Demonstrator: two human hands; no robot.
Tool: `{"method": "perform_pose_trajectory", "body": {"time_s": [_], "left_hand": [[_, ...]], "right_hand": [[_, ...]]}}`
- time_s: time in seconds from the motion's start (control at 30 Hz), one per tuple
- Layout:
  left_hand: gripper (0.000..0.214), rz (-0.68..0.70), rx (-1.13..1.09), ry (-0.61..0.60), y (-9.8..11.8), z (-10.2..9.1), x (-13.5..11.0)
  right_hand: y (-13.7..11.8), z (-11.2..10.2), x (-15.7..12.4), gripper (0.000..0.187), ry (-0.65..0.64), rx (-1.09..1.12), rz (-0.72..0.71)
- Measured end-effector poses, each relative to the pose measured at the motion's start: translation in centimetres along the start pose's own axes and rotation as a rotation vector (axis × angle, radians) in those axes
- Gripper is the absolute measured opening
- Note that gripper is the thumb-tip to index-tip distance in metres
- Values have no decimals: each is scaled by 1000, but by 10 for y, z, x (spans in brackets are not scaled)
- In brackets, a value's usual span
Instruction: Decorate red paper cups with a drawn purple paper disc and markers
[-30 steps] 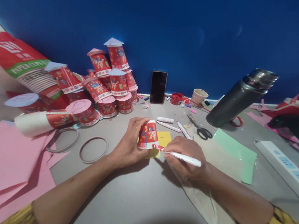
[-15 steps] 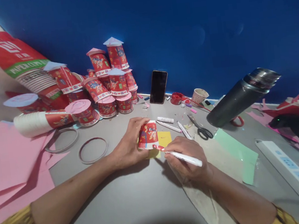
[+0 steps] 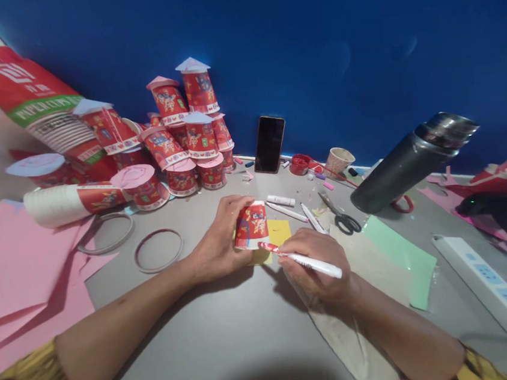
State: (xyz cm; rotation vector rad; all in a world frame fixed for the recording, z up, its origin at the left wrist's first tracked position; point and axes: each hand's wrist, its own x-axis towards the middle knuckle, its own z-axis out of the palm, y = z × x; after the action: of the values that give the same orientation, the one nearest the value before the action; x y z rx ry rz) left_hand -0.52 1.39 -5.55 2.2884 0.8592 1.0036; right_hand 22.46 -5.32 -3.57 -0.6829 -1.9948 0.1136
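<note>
My left hand (image 3: 220,239) is wrapped round a red printed paper cup (image 3: 252,225), which it holds upside down, wide white rim lowest. In my right hand (image 3: 318,262) is a white marker (image 3: 312,265) with a red tip end, gripped like a pen. Its tip meets the cup near the rim; whether it touches I cannot tell. Under and behind the cup lies a yellow paper piece (image 3: 279,231). Just beyond are a capped white marker (image 3: 280,201) and other slim pens (image 3: 286,212). Black scissors (image 3: 340,216) rest to the right.
Decorated cups (image 3: 200,138) with paper tops are stacked at the back left. Pink sheets (image 3: 12,270) and two tape-like rings (image 3: 158,251) lie left. A phone (image 3: 269,145) leans on the blue wall. Right are a dark flask (image 3: 396,169), green paper (image 3: 401,259) and a power strip (image 3: 489,277).
The whole view has shifted slightly. My hands keep nearly the same hold on the cup and marker, with the marker's tip still at the cup's lower edge.
</note>
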Motion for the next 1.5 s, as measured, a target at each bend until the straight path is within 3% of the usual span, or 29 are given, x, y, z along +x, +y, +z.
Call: {"method": "perform_pose_trajectory", "body": {"time_s": [1.5], "left_hand": [[82,-10,12,-3,3,-1,0]], "right_hand": [[0,-5,0,6,-1,-19,26]]}}
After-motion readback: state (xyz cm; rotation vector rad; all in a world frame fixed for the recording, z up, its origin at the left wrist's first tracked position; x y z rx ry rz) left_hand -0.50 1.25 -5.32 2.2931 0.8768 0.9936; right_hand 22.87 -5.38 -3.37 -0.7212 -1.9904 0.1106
